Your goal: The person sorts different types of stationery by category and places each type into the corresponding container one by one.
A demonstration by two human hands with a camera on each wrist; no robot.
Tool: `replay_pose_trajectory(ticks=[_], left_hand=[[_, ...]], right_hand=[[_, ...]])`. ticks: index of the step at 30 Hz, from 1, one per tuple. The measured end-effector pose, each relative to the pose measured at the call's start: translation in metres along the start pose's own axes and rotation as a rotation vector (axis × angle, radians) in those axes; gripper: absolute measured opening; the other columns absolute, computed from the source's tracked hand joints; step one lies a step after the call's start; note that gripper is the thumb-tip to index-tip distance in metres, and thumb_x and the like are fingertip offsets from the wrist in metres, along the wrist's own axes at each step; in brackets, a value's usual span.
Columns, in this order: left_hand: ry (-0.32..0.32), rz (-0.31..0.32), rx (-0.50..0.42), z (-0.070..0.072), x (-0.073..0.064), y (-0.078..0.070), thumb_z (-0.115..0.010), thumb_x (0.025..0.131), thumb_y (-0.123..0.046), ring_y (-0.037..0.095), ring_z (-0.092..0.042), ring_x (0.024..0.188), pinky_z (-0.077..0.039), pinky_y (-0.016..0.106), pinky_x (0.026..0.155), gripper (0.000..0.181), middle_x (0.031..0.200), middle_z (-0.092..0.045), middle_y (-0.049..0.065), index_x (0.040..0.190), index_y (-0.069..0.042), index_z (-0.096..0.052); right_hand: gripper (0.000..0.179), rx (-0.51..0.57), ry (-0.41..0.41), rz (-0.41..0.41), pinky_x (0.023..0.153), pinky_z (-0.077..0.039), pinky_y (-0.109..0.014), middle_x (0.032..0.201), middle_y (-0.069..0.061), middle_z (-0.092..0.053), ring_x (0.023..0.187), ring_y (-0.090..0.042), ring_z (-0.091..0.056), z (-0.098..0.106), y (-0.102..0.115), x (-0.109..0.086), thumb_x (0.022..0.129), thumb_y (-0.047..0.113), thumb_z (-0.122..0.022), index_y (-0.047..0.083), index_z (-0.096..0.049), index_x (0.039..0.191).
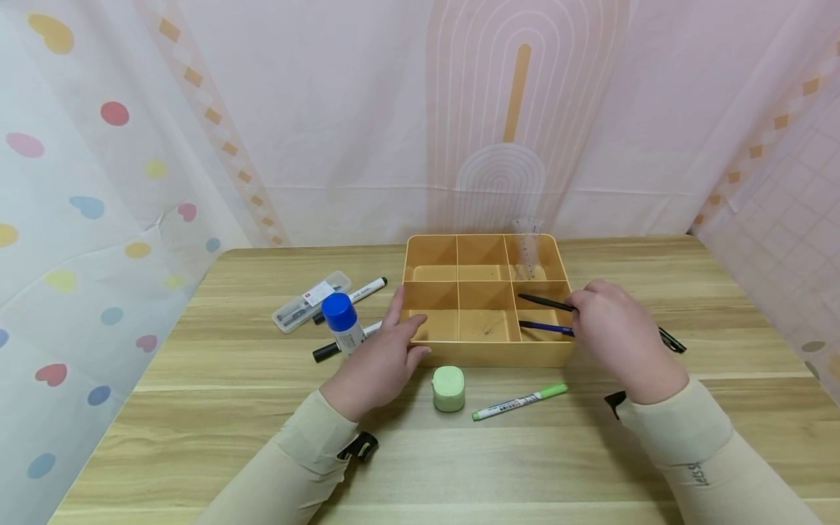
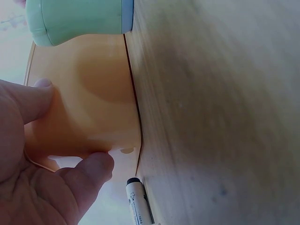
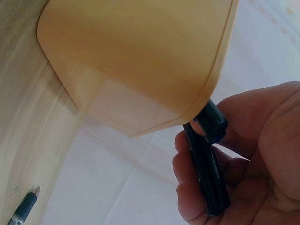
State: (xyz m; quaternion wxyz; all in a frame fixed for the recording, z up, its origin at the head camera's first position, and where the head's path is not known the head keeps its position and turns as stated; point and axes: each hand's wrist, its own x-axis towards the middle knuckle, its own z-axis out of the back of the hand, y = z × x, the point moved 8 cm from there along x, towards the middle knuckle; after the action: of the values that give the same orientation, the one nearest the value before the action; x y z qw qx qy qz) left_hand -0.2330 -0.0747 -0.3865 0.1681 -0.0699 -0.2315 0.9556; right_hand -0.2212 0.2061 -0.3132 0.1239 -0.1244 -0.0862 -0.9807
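A yellow-orange desk organizer [image 1: 485, 355] with several compartments stands on the table. My left hand [image 1: 383, 357] holds its front left corner, the thumb near the front wall and a finger along the left side. In my right hand [image 1: 620, 335] are a black pen [image 1: 545, 301] and a blue pen [image 1: 543, 327], pinched together over the front right compartment, their ends pointing left. The right wrist view shows the dark pens [image 3: 208, 173] between the fingers beside the organizer's rim. A clear ruler [image 1: 527, 251] stands in the back right compartment.
A small light green case [image 1: 449, 389] and a green marker [image 1: 518, 403] lie before the organizer. To its left are a blue-capped glue stick [image 1: 340, 313], two black-capped markers and a clear flat case [image 1: 311, 302]. Another black pen [image 1: 671, 340] lies right of it.
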Motion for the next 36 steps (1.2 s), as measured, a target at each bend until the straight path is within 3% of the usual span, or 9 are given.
replay_pose_trajectory(ticks=[14, 24, 36], left_hand=[[0.0, -0.004, 0.005, 0.0, 0.0, 0.0, -0.056, 0.11, -0.039, 0.032, -0.068, 0.129, -0.062, 0.039, 0.094, 0.057, 0.178, 0.013, 0.006, 0.16, -0.014, -0.046], [0.001, 0.0, 0.001, -0.001, 0.0, 0.001, -0.056, 0.11, -0.038, 0.032, -0.067, 0.13, -0.061, 0.041, 0.097, 0.056, 0.178, 0.014, 0.004, 0.16, -0.014, -0.046], [0.0, -0.006, 0.005, 0.001, -0.001, -0.002, -0.056, 0.11, -0.038, 0.033, -0.067, 0.129, -0.062, 0.039, 0.093, 0.056, 0.179, 0.012, 0.006, 0.159, -0.013, -0.047]], right_hand=[[0.021, -0.011, 0.005, 0.022, 0.078, -0.063, -0.05, 0.098, -0.019, -0.074, 0.088, -0.033, -0.068, -0.005, 0.005, 0.001, 0.09, -0.005, -0.064, -0.005, -0.08, 0.104], [0.019, -0.021, 0.0, 0.04, 0.069, -0.062, -0.046, 0.091, -0.017, -0.072, 0.078, -0.028, -0.065, -0.006, 0.006, 0.0, 0.088, -0.006, -0.066, -0.004, -0.08, 0.101], [0.016, -0.037, -0.02, 0.076, 0.069, -0.062, -0.045, 0.085, -0.014, -0.071, 0.075, -0.028, -0.064, -0.008, 0.011, 0.0, 0.088, -0.007, -0.066, -0.002, -0.079, 0.096]])
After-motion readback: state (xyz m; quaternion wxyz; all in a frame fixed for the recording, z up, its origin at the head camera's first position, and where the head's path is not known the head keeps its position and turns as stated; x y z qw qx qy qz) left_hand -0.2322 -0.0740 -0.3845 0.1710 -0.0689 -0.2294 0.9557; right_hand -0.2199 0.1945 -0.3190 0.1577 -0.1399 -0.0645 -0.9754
